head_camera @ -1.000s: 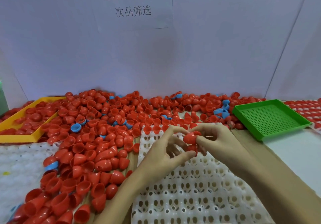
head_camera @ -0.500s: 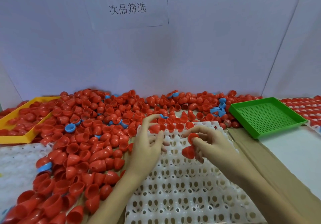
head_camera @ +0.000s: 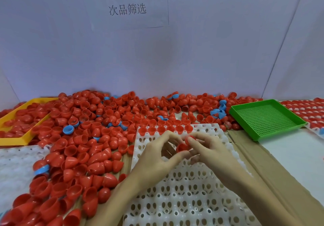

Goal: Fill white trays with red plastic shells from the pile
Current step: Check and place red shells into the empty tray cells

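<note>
Head view: both forearms reach in from the bottom edge and meet over the far part of the white tray [head_camera: 184, 187]. The left hand [head_camera: 157, 157] comes in from the lower left, wrist bent back a little, thumb stretched toward the right, fingers fanned and arched upward. Its thumb and forefinger close in a narrow grip on a red shell [head_camera: 182, 147], open side hidden from here. The right hand [head_camera: 208, 148] comes from the lower right with its fingers bunched, and its grip pinches a second shell [head_camera: 191, 139] just above and touching the first; whether the two shells are nested I cannot tell.

The tray's far row already carries a line of shells [head_camera: 168, 129]; the rest of its cups show bare. The pile [head_camera: 84, 143] spreads over the tabletop to the left and behind the tray, with a few blue shells [head_camera: 67, 130] mixed in. A yellow tray [head_camera: 15, 138] sits far left, a green tray [head_camera: 266, 118] far right.

Half a second ago the hands were apart, the left open and empty near the far row, the right holding both red pieces alone. Now the left has come back across to the right hand and taken hold of the lower shell.
</note>
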`<action>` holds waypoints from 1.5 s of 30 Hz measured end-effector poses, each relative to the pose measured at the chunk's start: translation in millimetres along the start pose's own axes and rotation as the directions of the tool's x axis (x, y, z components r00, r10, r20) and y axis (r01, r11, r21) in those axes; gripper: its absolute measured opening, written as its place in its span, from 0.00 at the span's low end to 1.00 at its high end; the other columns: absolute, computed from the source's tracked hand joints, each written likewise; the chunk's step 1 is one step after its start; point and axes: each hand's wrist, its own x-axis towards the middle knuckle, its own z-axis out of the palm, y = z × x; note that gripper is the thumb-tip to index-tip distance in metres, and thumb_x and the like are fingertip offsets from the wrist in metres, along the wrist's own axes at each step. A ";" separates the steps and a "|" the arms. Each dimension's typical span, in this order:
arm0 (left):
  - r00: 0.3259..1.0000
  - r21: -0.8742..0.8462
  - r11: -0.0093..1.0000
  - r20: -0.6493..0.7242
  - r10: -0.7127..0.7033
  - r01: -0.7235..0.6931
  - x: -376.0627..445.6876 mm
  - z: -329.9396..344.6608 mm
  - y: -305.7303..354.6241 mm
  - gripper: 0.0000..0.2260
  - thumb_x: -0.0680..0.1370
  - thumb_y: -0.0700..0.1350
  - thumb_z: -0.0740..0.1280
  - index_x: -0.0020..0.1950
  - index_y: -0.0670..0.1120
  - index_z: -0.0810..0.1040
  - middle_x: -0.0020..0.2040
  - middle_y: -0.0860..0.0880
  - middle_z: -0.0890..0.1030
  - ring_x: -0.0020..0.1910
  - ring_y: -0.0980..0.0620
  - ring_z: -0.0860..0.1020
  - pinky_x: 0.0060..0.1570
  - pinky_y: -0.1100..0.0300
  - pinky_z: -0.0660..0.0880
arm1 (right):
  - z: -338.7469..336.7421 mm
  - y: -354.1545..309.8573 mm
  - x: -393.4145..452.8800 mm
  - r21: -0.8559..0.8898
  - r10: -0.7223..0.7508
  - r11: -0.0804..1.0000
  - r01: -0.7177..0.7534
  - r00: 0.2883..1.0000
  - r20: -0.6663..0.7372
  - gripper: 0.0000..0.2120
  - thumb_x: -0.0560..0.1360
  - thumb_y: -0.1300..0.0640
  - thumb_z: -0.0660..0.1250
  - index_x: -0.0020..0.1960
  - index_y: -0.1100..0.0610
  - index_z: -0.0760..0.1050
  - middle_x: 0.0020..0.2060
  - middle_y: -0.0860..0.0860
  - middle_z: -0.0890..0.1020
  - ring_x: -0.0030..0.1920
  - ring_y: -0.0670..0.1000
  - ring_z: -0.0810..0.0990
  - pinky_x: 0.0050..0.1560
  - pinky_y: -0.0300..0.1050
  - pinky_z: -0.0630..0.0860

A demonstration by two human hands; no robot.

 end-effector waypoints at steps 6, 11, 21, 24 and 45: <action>0.982 -0.170 0.975 -0.092 -0.162 0.145 3.7 -3.7 -3.0 0.13 0.83 0.56 0.62 0.60 0.51 0.81 0.42 0.50 0.86 0.40 0.50 0.85 0.44 0.58 0.83 | -1.0 2.7 -1.7 -0.331 -0.316 0.890 0.314 0.947 0.050 0.12 0.81 0.57 0.70 0.60 0.42 0.80 0.59 0.37 0.82 0.61 0.42 0.81 0.53 0.43 0.83; 0.980 -0.218 0.962 -0.072 -0.184 0.164 5.0 -6.1 -5.3 0.15 0.88 0.50 0.56 0.62 0.50 0.82 0.42 0.49 0.85 0.38 0.47 0.84 0.42 0.60 0.81 | 2.9 5.3 -2.8 -0.362 -0.384 0.849 0.385 0.920 0.079 0.13 0.79 0.58 0.74 0.57 0.42 0.81 0.55 0.41 0.83 0.57 0.47 0.83 0.49 0.42 0.82; 0.971 -0.252 0.946 -0.071 -0.229 0.205 6.0 -3.0 -8.0 0.19 0.82 0.62 0.59 0.65 0.53 0.74 0.42 0.49 0.85 0.39 0.44 0.85 0.42 0.54 0.83 | 4.1 7.4 -2.1 -0.433 -0.339 0.818 0.379 0.925 0.168 0.12 0.76 0.49 0.76 0.58 0.40 0.82 0.51 0.42 0.79 0.53 0.46 0.80 0.51 0.40 0.81; 0.961 -0.264 0.934 -0.075 -0.267 0.239 8.3 -1.1 -9.8 0.17 0.83 0.60 0.59 0.62 0.50 0.76 0.42 0.49 0.83 0.39 0.41 0.85 0.41 0.49 0.83 | -8.8 0.8 8.4 -0.554 -0.329 0.769 0.320 0.940 0.085 0.11 0.76 0.49 0.75 0.58 0.43 0.83 0.52 0.42 0.79 0.51 0.41 0.80 0.50 0.35 0.80; 0.963 -0.167 0.951 -0.022 -0.267 0.260 7.9 -3.8 -6.8 0.16 0.88 0.52 0.58 0.53 0.46 0.82 0.38 0.53 0.81 0.36 0.53 0.81 0.41 0.59 0.81 | -54.4 -6.0 154.8 -0.880 -0.264 0.470 0.073 0.963 -0.061 0.12 0.82 0.64 0.64 0.61 0.60 0.83 0.57 0.55 0.85 0.53 0.53 0.82 0.53 0.43 0.76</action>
